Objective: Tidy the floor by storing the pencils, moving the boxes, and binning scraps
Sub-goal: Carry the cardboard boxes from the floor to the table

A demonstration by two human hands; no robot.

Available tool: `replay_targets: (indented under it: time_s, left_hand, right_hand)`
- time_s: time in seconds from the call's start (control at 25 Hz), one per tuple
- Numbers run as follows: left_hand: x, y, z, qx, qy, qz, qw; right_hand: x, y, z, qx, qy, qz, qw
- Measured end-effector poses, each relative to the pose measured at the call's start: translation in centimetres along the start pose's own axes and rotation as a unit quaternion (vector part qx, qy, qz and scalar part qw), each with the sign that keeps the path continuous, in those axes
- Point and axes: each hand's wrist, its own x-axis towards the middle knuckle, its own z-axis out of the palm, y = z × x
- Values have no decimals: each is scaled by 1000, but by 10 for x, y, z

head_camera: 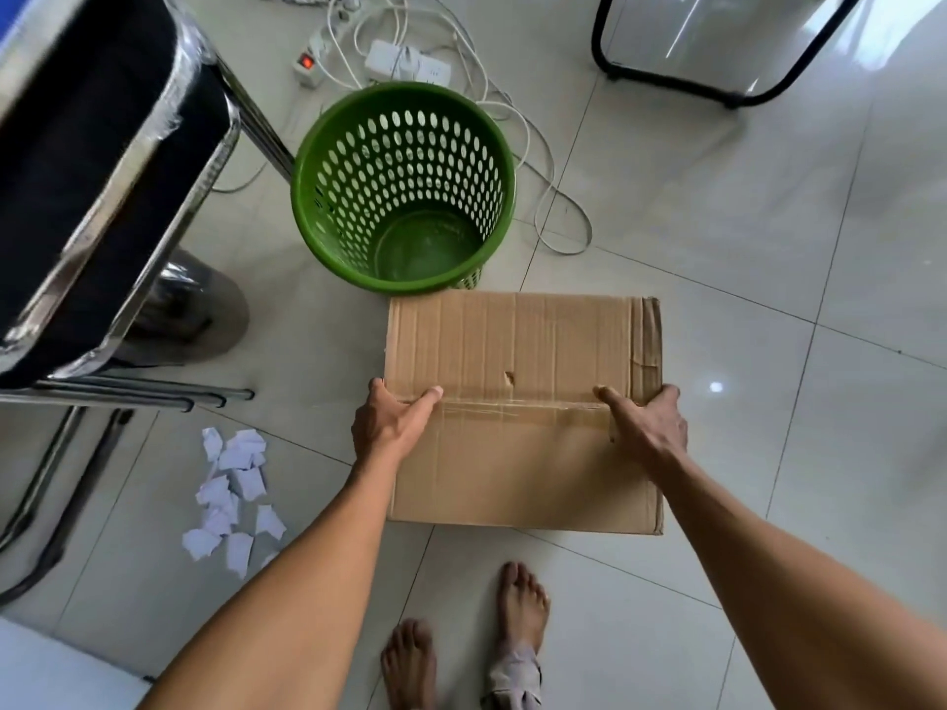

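A closed, taped cardboard box fills the middle of the head view, just in front of my bare feet. My left hand grips its left side with the thumb lying on top. My right hand grips the right side the same way. Whether the box rests on the tiled floor or hangs just above it cannot be told. Beyond the box stands an empty green perforated bin. A pile of several torn white paper scraps lies on the floor to the left. No pencils are visible.
A black chair with a chrome frame stands at the left, its legs near the scraps. White power strips and loose cables trail behind the bin. A black tubular frame stands at the top right. Bare tiles lie to the right of the box.
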Motion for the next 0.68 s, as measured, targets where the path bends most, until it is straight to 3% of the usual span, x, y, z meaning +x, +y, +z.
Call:
replay_targets:
  time_s: [0.28, 0.48, 0.68]
  left_hand:
    - [-21, 15, -19, 31, -2, -23, 999]
    - [-67, 16, -40, 48, -11, -31, 998]
    - [-111, 26, -69, 37, -25, 5, 999]
  right_hand:
    - [-13, -6, -15, -20, 9, -16, 1000]
    - [-50, 1, -39, -27, 8, 28, 999]
    - [-95, 11, -70, -16, 37, 31, 999]
